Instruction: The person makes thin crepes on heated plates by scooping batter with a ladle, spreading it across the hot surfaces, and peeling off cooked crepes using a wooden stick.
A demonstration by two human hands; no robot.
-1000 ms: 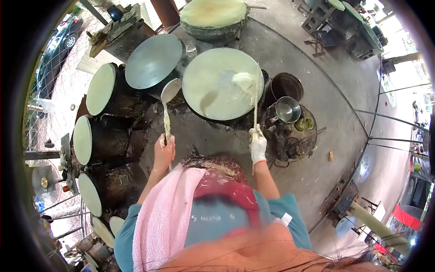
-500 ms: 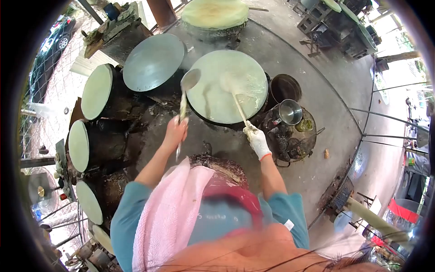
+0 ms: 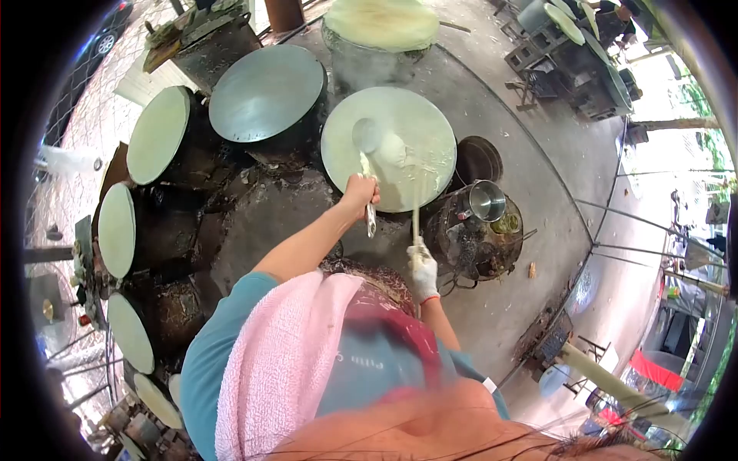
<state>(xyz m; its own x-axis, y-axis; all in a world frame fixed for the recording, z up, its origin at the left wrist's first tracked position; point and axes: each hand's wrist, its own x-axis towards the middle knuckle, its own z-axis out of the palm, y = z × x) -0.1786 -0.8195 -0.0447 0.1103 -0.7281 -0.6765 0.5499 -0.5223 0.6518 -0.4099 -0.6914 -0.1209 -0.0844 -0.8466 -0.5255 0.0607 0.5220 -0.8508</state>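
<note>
My bare left hand (image 3: 360, 190) is closed round the handle of a ladle (image 3: 367, 136). The ladle's round bowl is over the left part of a large round griddle (image 3: 346, 165), which carries a pale, wet-looking layer. Just right of the ladle, a whitish rounded lump (image 3: 393, 150) lies on that layer, and rough streaks of paste show farther right. My right hand (image 3: 423, 273), in a white glove, grips a long thin stick (image 3: 417, 219). Motion blurs the stick's far end over the griddle's near right edge, so its tip is unclear.
Right of the griddle stand a dark bucket (image 3: 477, 160), a metal pot (image 3: 487, 201) and a small greenish dish (image 3: 506, 223) on a round stand. More round griddles (image 3: 269, 92) curve round the left side, some pale-covered. Another pale-topped one (image 3: 380, 23) stands behind.
My left hand has moved right and up, bringing the ladle over the griddle. My right hand has drawn back toward me, and the stick's far end has come nearer the griddle's edge.
</note>
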